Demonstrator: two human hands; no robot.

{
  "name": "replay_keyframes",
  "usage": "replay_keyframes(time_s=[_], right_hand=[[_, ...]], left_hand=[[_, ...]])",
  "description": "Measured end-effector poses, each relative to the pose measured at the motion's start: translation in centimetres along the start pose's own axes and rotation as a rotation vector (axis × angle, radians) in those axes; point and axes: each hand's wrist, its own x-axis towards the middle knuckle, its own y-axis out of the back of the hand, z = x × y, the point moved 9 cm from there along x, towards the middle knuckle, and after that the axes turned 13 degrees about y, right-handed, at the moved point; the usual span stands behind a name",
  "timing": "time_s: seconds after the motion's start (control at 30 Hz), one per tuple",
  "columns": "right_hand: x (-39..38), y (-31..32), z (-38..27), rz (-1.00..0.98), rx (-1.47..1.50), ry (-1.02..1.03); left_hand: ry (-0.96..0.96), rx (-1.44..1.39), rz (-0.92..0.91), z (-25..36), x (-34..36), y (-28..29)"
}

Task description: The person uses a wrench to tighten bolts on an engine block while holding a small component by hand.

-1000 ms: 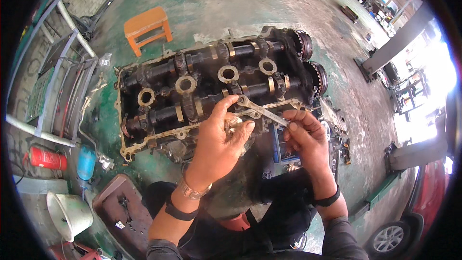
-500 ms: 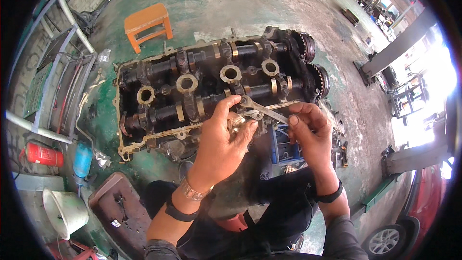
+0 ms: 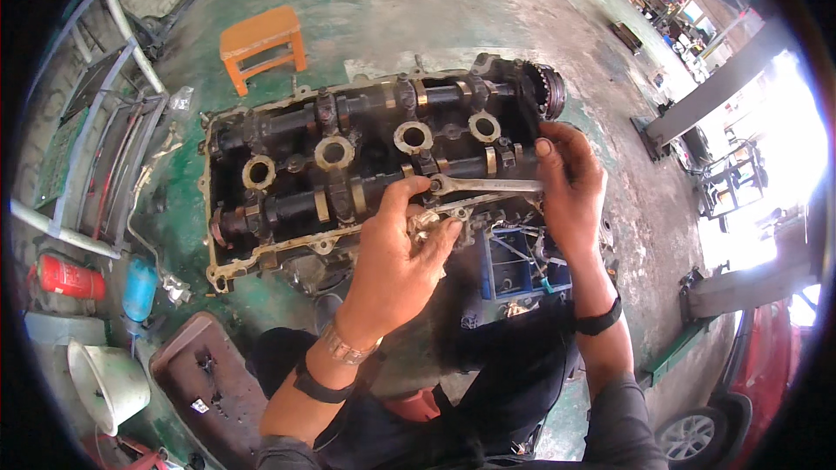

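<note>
An engine cylinder head (image 3: 335,191) with dark camshafts, pale rings and toothed wheels lies before me, its cover off. A silver combination wrench (image 3: 479,184) sits with its ring end on a bolt along the nearer edge. My left hand (image 3: 396,270) has its index fingertip on that ring end and its fingers closed round a crumpled pale cloth (image 3: 424,223). My right hand (image 3: 570,191) is closed at the wrench's far end, thumb raised, the handle's tip hidden against it.
Blue tool tray (image 3: 501,270) below the engine. Orange stool (image 3: 261,30) behind; metal frame (image 3: 65,226), red extinguisher (image 3: 70,278), blue canister (image 3: 139,296), white bucket (image 3: 109,387) and brown tray (image 3: 192,365) at left. Grey lift post (image 3: 701,96) and red car (image 3: 753,383) at right.
My right hand has swung up and away, turning the wrench handle from a downward slant to nearly level. My left fingertip has stayed at the ring end.
</note>
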Motion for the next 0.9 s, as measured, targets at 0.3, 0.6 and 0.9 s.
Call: replay_keyframes(time_s=[0.3, 0.6, 0.9], right_hand=[[2.7, -0.3, -1.9, -0.049, -0.169, 0.287], [8.0, -3.6, -0.5, -0.001, 0.071, 0.196], [9.5, -10.3, -3.9, -0.169, 0.062, 0.222]], left_hand=[[-0.002, -0.008, 0.083, 0.4, -0.8, -1.3], [0.188, 0.162, 0.064, -0.3, -0.5, -1.6], [0.104, 0.271, 0.108, 0.0, -1.1, -1.3]])
